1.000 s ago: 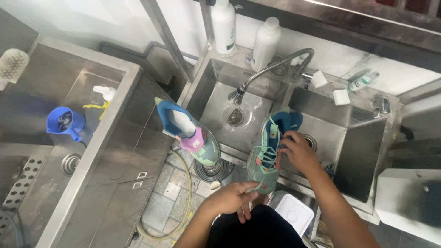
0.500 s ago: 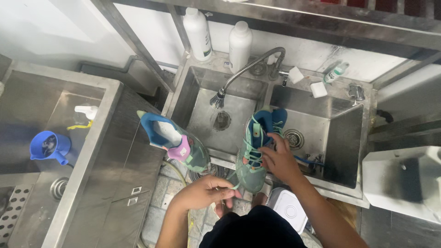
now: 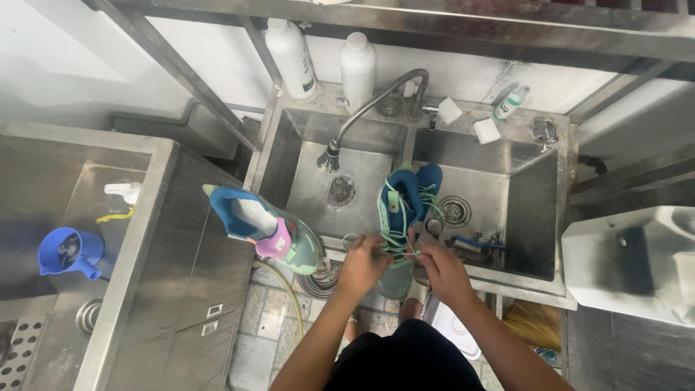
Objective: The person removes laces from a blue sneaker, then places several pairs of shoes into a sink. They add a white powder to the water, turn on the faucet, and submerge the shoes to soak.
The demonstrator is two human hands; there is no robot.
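Bare forearms, no sleeves, black clothing at the waist, ringless fingers

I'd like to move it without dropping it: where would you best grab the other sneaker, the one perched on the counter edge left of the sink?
Probably by the open blue collar of the sneaker, coming from above and the left. The opening faces up and gives fingers a rim to hook. Its toe hangs past the edge of the counter, so steady the sole as well. Both the left hand and right hand are busy at the laces of the other shoe.

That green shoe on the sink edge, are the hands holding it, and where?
Yes. Left hand and right hand both grip the green shoe by its laces.
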